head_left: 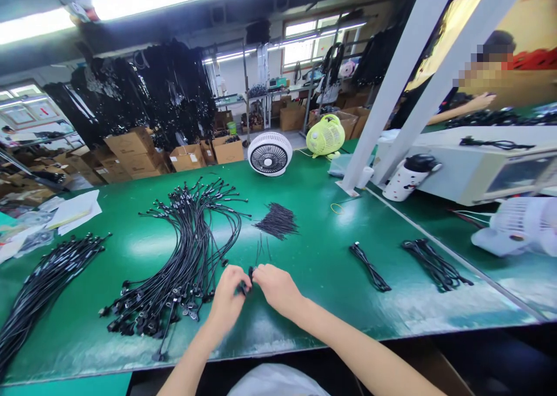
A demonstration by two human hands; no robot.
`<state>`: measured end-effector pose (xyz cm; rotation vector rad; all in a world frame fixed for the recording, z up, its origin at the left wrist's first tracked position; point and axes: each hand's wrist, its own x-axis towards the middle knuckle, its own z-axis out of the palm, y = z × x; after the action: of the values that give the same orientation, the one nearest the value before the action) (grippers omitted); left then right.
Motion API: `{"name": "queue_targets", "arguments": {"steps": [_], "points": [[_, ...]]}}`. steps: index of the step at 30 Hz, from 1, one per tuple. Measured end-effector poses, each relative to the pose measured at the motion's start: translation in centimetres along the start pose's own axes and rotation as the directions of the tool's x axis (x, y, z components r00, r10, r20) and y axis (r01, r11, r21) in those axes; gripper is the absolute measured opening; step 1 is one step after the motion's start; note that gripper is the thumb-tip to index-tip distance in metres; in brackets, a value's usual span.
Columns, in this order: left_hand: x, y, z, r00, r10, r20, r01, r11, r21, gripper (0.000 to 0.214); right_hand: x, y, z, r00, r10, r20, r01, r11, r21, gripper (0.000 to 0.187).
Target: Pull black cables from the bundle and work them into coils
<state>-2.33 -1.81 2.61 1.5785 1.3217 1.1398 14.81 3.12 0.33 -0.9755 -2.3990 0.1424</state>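
Note:
My left hand (pixel 230 296) and my right hand (pixel 275 286) meet over the green table (pixel 322 268), fingers pinched together on a small black connector piece (pixel 249 275) between them. Just left of my hands lies a big bundle of black cables with connectors (pixel 183 257), fanned out toward the back. A small heap of short black ties (pixel 277 220) sits behind my hands, with a few loose ones lying nearer.
Another cable bundle (pixel 41 286) lies at far left. Two small cable bunches (pixel 369 266) (pixel 433 262) rest at right. A white fan (pixel 270 153) and a yellow fan (pixel 325 135) stand at the back edge. White posts (pixel 391 88), a machine (pixel 478 164) and another person (pixel 478 88) are at right.

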Motion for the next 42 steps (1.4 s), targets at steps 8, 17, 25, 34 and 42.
{"name": "queue_targets", "arguments": {"steps": [8, 17, 25, 34, 42], "points": [[-2.4, -2.4, 2.7, 0.981, -0.156, -0.112, 0.127, 0.966, -0.226, 0.016, 0.4, -0.7, -1.1, 0.961, 0.250, 0.115, -0.275, 0.894, 0.354, 0.027], [-4.0, -0.4, 3.1, 0.912, -0.373, 0.174, 0.404, 0.735, -0.544, 0.040, -0.2, -2.9, -1.6, 0.856, 0.285, 0.431, -0.517, 0.461, 0.722, 0.030], [-3.9, 0.6, 2.7, 0.870, -0.412, 0.272, 0.491, 0.668, -0.559, 0.043, 0.0, -1.9, -1.8, 0.845, 0.467, 0.261, -0.413, 0.259, 0.873, 0.049], [-4.6, 1.5, 4.9, 0.768, -0.480, 0.424, 0.619, 0.385, -0.684, 0.049, 0.2, -2.5, -3.1, 0.890, 0.437, 0.131, -0.368, 0.516, 0.773, 0.025], [-3.9, 1.1, 4.2, 0.716, -0.539, 0.444, 0.643, 0.261, -0.720, 0.033, -0.1, -1.1, -1.4, 0.828, 0.448, 0.337, -0.417, 0.090, 0.904, 0.023]]}}
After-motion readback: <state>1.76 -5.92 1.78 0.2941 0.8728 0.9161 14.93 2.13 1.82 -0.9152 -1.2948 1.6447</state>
